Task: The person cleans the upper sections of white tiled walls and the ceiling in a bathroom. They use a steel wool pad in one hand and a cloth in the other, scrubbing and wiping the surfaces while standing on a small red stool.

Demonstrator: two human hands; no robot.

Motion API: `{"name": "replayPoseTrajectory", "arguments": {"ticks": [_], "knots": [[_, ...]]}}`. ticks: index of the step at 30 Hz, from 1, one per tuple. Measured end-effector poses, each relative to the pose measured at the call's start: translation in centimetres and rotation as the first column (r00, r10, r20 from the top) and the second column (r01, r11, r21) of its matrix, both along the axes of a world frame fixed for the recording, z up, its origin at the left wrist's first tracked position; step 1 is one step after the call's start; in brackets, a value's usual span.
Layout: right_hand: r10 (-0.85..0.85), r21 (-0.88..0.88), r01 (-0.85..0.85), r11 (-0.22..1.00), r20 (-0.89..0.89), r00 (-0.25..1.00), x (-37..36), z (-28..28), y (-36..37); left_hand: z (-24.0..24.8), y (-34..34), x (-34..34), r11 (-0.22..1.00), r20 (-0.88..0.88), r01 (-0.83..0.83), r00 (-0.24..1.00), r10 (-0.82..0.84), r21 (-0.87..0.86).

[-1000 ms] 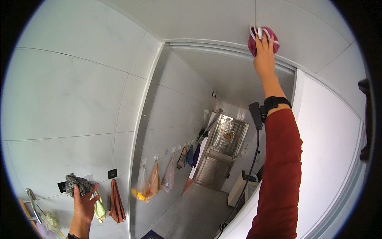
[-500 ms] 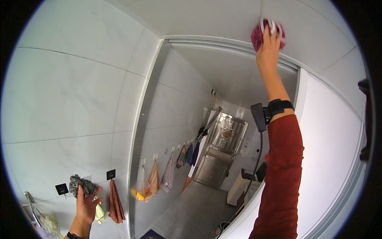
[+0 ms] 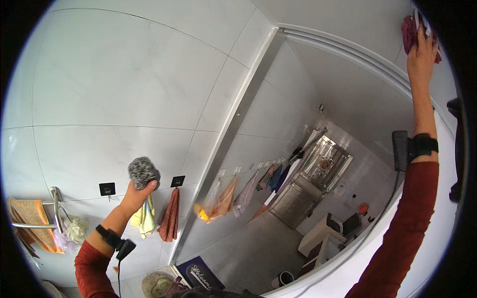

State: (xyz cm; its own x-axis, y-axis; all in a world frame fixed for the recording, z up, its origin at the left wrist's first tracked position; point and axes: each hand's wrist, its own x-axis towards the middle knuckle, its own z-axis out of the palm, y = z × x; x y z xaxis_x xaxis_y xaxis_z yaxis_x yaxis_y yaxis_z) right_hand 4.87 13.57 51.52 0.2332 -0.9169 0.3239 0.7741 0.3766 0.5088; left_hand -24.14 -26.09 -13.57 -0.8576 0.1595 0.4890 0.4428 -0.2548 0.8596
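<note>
My left hand [image 3: 136,197] is closed around a crumpled, fuzzy grey mottled cloth [image 3: 143,170], bunched into a ball in front of the white tiled wall. Reaching up at the far right, my right hand [image 3: 423,47] presses a maroon cloth [image 3: 409,34] with white strips against the white wall panel above the doorway. Its fingers are spread over the cloth, and part of the cloth is hidden beneath them. The metal door frame [image 3: 226,134] stands between my two arms.
On the tiled wall are black adhesive hooks [image 3: 107,189], a yellow-green towel [image 3: 144,218], a reddish-brown towel [image 3: 170,214] and a metal rail [image 3: 55,208] with an orange towel [image 3: 32,218]. Bags hang inside the doorway [image 3: 223,198]. A dark blue doormat [image 3: 201,273] lies at the threshold.
The view has turned left and tilted. My right hand with the maroon cloth now appears farther right and higher. My left hand with the grey cloth shows higher, with more forearm visible.
</note>
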Motion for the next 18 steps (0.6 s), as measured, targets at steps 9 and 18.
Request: {"name": "replayPoseTrajectory", "arguments": {"ticks": [9,18], "knots": [[-0.083,-0.417,0.200,0.887,0.283,0.956,-1.3,-6.0,-0.1,10.2,2.2,-6.6,0.637,-0.923,-0.764,0.311,0.226,-0.101],[-0.445,-0.204,0.415,0.886,-0.131,0.886,3.3,-2.9,-10.5,18.0,5.0,-13.2,0.639,-0.938,-0.767,0.258,0.232,-0.053]]}}
